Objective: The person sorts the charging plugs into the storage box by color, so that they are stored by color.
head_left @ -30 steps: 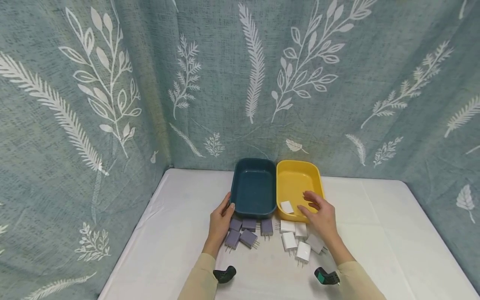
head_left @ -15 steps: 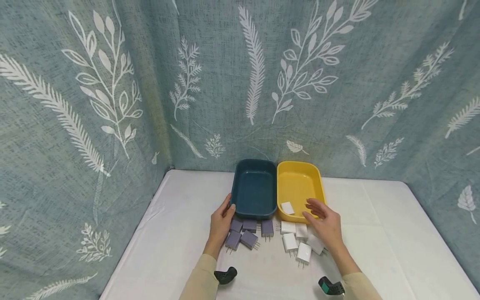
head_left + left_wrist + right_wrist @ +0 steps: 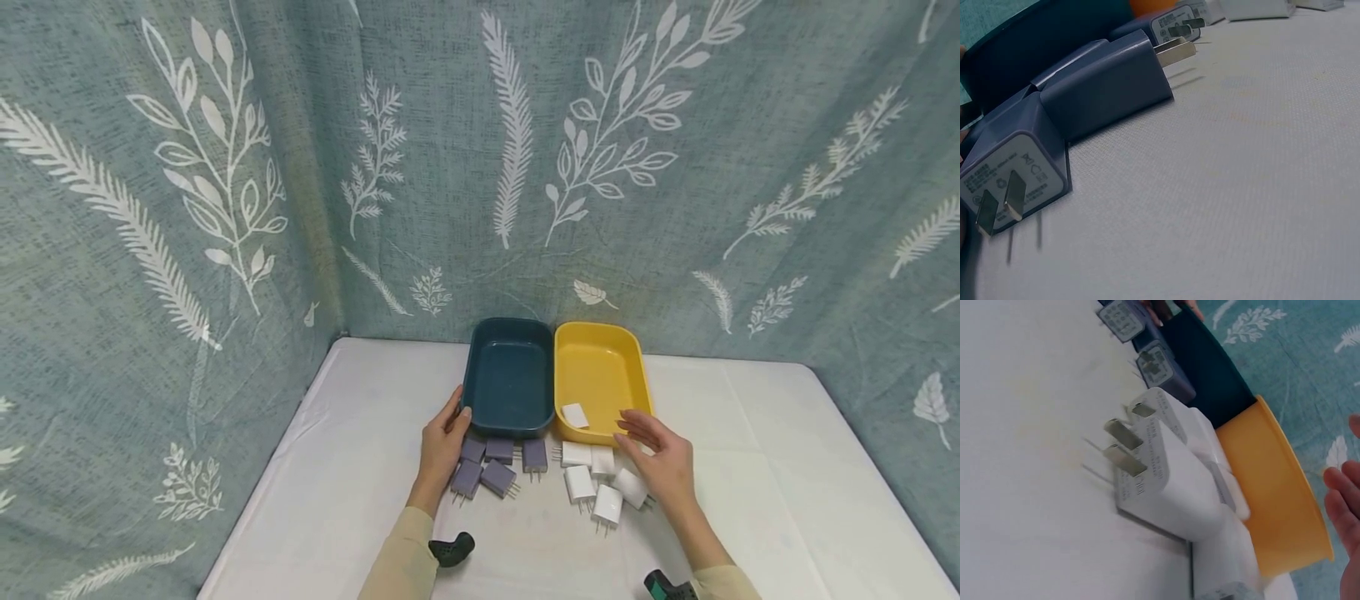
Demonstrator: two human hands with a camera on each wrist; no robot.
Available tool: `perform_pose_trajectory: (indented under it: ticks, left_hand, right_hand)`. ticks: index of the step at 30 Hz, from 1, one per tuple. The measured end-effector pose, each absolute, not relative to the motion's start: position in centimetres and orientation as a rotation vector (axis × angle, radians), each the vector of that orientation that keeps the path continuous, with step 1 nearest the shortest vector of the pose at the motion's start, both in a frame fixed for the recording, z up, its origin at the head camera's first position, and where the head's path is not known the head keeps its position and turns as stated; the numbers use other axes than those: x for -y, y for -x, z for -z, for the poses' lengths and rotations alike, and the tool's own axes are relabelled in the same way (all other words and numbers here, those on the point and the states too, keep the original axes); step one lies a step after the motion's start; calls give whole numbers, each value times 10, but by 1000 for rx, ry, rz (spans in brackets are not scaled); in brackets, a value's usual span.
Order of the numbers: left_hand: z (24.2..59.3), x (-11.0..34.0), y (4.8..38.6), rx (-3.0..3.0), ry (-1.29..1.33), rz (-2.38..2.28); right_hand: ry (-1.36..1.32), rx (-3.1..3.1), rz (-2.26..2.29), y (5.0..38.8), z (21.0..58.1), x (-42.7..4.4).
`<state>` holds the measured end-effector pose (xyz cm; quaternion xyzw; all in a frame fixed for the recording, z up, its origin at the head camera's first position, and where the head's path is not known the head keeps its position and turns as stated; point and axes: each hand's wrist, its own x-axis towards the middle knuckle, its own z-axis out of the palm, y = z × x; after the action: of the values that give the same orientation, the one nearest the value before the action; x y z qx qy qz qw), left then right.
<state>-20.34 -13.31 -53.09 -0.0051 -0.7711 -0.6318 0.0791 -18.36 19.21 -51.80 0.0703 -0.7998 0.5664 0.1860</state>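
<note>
In the head view a dark blue tray (image 3: 509, 425) stands beside a yellow tray (image 3: 643, 375). My left hand (image 3: 440, 450) holds the blue tray at its near left corner, thumb at the rim. A white charger (image 3: 575, 416) lies inside the yellow tray. My right hand (image 3: 667, 462) hovers over that tray's near right corner with relaxed, bent fingers and nothing in them. Several white plug chargers (image 3: 606, 506) lie below the yellow tray, prongs showing. Purple chargers (image 3: 498, 478) lie below the blue one, also large in the left wrist view (image 3: 1107, 81).
A white cloth (image 3: 757, 483) covers the table. A patterned teal curtain (image 3: 450, 167) hangs close behind the trays and along both sides. Dark wrist devices (image 3: 452, 550) sit by the sleeves.
My right hand has drawn back from inside the yellow tray, toward me and to the right. The left hand, trays and chargers have stayed in place.
</note>
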Motion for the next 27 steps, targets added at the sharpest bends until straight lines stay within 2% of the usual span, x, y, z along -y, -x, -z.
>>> perform_pose_trajectory:
  ticks: [13, 19, 27]
  left_hand:
    - [530, 133, 203, 2324, 2, 1868]
    - [532, 134, 206, 2311, -1, 1863]
    - [566, 135, 220, 2289, -33, 1852]
  right_hand:
    - [-136, 2317, -1545, 155, 502, -191]
    - [-137, 2288, -1603, 156, 524, -203]
    - [-124, 2359, -1623, 151, 546, -213]
